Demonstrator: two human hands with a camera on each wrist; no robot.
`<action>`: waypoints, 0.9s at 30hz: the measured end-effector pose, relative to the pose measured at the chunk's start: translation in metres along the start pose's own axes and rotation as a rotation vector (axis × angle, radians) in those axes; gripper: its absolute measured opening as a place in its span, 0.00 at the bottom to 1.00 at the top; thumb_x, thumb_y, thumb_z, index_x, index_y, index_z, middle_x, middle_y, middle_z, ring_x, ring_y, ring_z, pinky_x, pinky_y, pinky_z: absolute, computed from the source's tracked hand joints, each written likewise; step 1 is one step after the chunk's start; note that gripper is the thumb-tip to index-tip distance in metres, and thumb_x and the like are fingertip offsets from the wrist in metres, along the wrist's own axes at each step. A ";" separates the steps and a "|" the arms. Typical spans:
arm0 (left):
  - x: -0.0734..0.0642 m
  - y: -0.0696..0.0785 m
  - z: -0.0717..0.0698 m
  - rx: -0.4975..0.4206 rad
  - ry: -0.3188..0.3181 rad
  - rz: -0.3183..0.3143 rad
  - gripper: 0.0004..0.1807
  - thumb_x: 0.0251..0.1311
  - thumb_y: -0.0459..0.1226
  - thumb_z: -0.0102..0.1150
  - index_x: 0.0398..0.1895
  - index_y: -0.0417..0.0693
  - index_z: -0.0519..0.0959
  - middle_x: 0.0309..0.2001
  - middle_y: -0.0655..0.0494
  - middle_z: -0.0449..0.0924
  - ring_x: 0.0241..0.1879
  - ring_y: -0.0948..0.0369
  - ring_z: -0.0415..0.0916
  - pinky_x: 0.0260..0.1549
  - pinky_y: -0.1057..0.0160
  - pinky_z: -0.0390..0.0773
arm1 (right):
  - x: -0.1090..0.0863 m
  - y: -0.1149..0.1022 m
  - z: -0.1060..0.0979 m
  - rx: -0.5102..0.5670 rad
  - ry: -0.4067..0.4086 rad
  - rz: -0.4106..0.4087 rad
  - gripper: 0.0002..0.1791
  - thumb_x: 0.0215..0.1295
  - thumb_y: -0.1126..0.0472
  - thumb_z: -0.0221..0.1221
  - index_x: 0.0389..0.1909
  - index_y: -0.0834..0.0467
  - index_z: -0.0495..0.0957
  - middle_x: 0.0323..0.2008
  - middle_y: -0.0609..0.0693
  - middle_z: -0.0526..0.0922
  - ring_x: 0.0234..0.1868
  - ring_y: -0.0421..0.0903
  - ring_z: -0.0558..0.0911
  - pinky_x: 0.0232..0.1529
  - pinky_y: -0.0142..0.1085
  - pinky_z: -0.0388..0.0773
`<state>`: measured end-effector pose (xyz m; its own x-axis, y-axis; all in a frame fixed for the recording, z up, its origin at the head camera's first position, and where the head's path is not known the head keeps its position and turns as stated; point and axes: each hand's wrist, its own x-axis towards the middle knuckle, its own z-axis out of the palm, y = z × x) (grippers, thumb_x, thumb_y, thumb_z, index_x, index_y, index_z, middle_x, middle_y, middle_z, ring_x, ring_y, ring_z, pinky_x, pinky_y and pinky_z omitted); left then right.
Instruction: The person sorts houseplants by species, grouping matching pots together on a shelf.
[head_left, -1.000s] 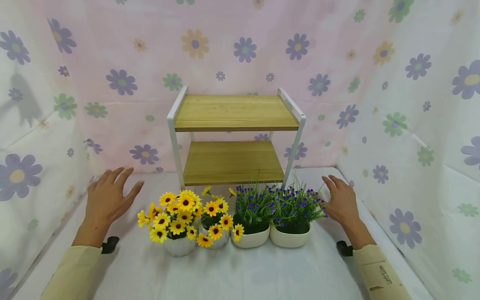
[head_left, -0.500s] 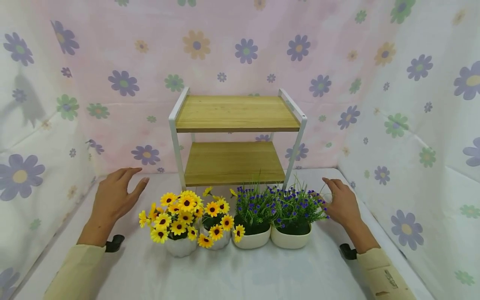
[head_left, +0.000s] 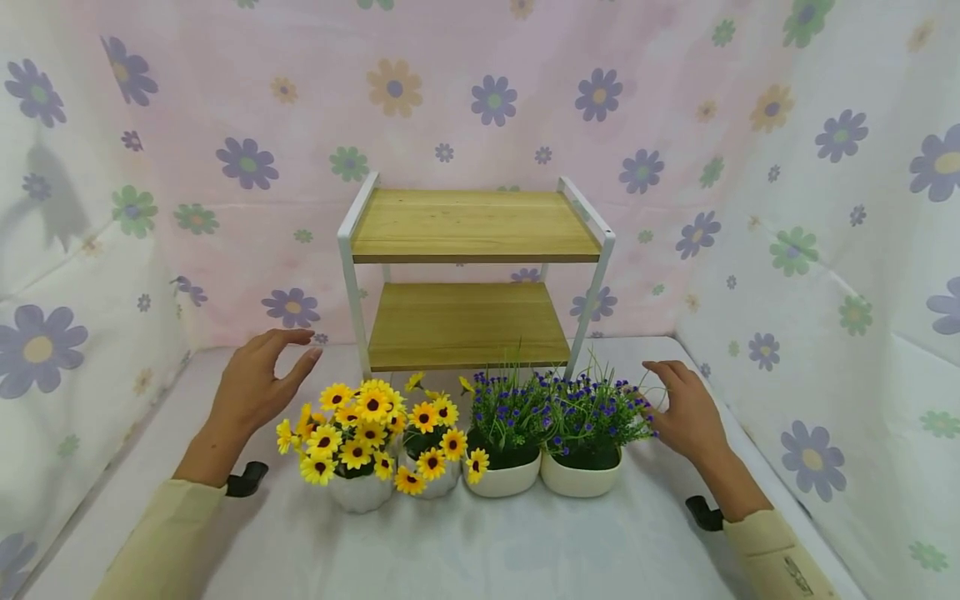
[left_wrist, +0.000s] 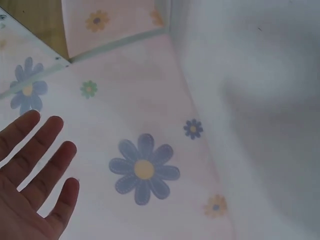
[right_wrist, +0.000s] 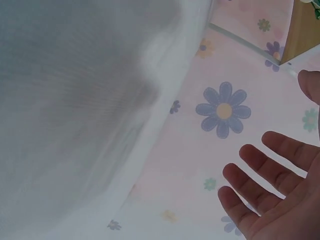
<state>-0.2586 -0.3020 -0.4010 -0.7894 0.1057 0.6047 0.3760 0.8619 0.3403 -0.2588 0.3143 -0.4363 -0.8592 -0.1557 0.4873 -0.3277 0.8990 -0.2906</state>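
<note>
My left hand (head_left: pixel 258 383) hovers up and left of a pot of yellow flowers (head_left: pixel 356 442), fingers relaxed and thumb apart, holding nothing. In the left wrist view its fingers (left_wrist: pixel 37 165) are spread. My right hand (head_left: pixel 686 408) is at the right side of the rightmost purple-flowered plant (head_left: pixel 592 417), its fingertips right by the leaves. The right wrist view shows those fingers (right_wrist: pixel 265 170) loosely extended with nothing in them. Between the outer pots stand a smaller yellow-flowered pot (head_left: pixel 431 446) and another purple-flowered plant in a cream pot (head_left: pixel 502 481).
Behind the row of pots stands a two-tier rack with a wooden top shelf (head_left: pixel 472 221), a lower shelf (head_left: pixel 468 325) and white metal sides. A white cloth (head_left: pixel 480 550) covers the table. Flower-patterned fabric (head_left: pixel 487 50) encloses the back and both sides.
My left hand has moved right, toward the yellow flowers, with its fingers bending a little more. My right hand has shifted only slightly at the purple plant. The pots stay put.
</note>
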 end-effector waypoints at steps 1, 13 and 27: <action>0.002 0.003 0.000 -0.015 0.008 0.011 0.21 0.75 0.48 0.63 0.62 0.45 0.81 0.57 0.42 0.86 0.60 0.38 0.77 0.61 0.29 0.73 | 0.000 -0.001 -0.001 0.008 0.006 -0.013 0.38 0.55 0.73 0.70 0.69 0.63 0.74 0.61 0.64 0.77 0.59 0.67 0.77 0.54 0.65 0.78; 0.014 0.029 0.000 -0.232 0.086 0.159 0.16 0.69 0.33 0.69 0.58 0.44 0.83 0.53 0.50 0.89 0.54 0.52 0.83 0.60 0.68 0.74 | 0.000 -0.012 -0.002 0.140 -0.077 -0.128 0.37 0.55 0.80 0.68 0.68 0.62 0.76 0.63 0.60 0.79 0.66 0.65 0.75 0.61 0.66 0.77; 0.015 0.049 0.003 -0.382 0.040 0.172 0.20 0.65 0.28 0.71 0.59 0.48 0.85 0.50 0.55 0.89 0.51 0.76 0.80 0.55 0.80 0.75 | -0.002 0.000 -0.008 0.304 -0.277 -0.277 0.33 0.61 0.73 0.70 0.69 0.58 0.76 0.66 0.55 0.81 0.66 0.62 0.80 0.59 0.63 0.81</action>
<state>-0.2537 -0.2567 -0.3772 -0.6831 0.2062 0.7007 0.6594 0.5865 0.4703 -0.2542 0.3181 -0.4307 -0.7823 -0.5117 0.3552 -0.6227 0.6546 -0.4286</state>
